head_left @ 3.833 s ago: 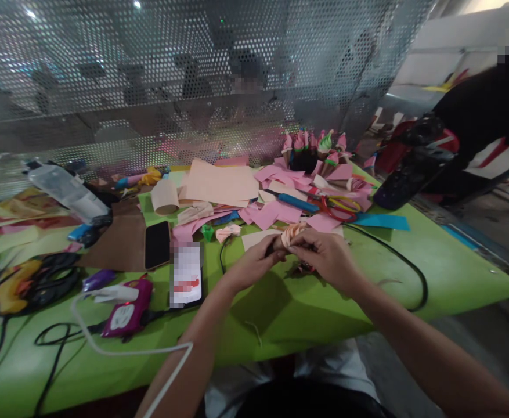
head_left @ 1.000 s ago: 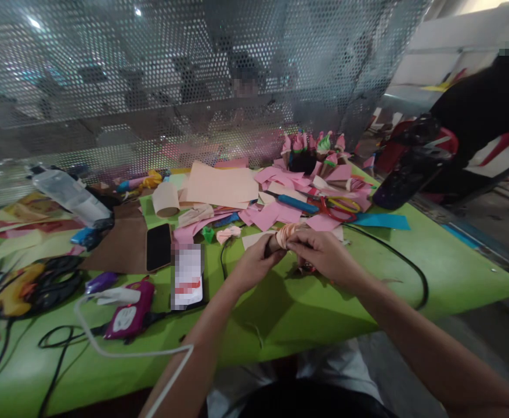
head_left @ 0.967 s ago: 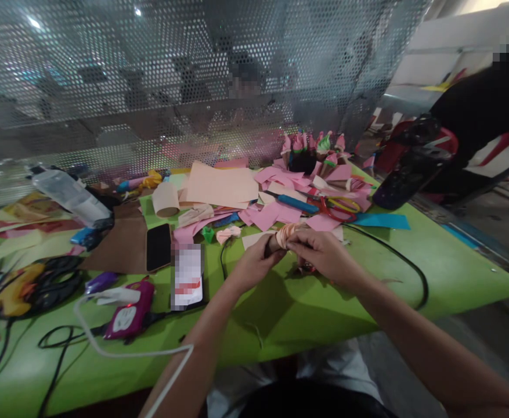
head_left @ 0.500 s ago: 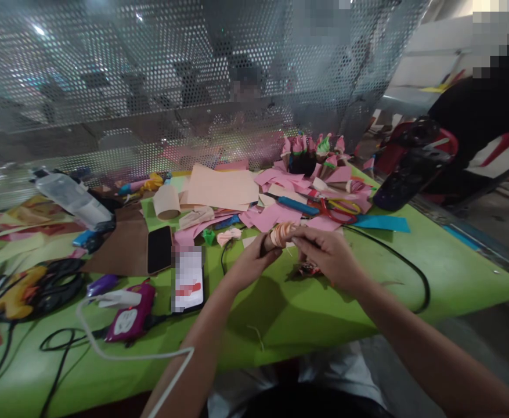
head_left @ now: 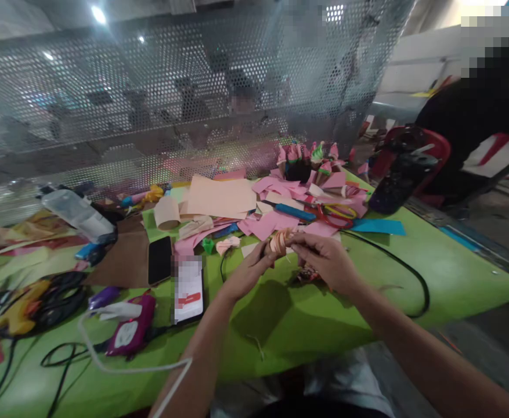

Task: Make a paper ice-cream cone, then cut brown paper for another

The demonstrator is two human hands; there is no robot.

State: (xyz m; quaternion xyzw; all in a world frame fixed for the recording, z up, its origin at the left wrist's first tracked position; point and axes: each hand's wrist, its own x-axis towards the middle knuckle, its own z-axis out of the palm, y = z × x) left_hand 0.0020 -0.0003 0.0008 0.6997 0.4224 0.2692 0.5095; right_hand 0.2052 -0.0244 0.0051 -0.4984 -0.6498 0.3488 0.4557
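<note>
A small peach piece with orange-brown stripes [head_left: 281, 241] is held above the green table [head_left: 280, 331]. My left hand [head_left: 254, 266] is wrapped round its left end. At its right end, my right hand [head_left: 321, 255] pinches with thumb and fingers; the fine detail between the fingertips is too small to tell. Below my right hand lies a dark, crumpled reddish piece [head_left: 307, 274], partly hidden by the hand. Pink paper scraps [head_left: 269, 223] and a peach sheet [head_left: 221, 196] lie just beyond the hands.
Scissors [head_left: 336, 215] and a blue-handled tool [head_left: 295, 211] lie behind the hands. Two phones [head_left: 160, 260], a magenta device [head_left: 131, 325], a yellow glue gun [head_left: 23, 307] and a bottle [head_left: 79, 216] are on the left. A black cable [head_left: 404, 261] curves at right; a person in black [head_left: 467, 110] is beyond.
The camera view has shifted slightly, so the table items appear a little lower. Both hands keep hold of the striped piece, with the right fingers slightly moved.
</note>
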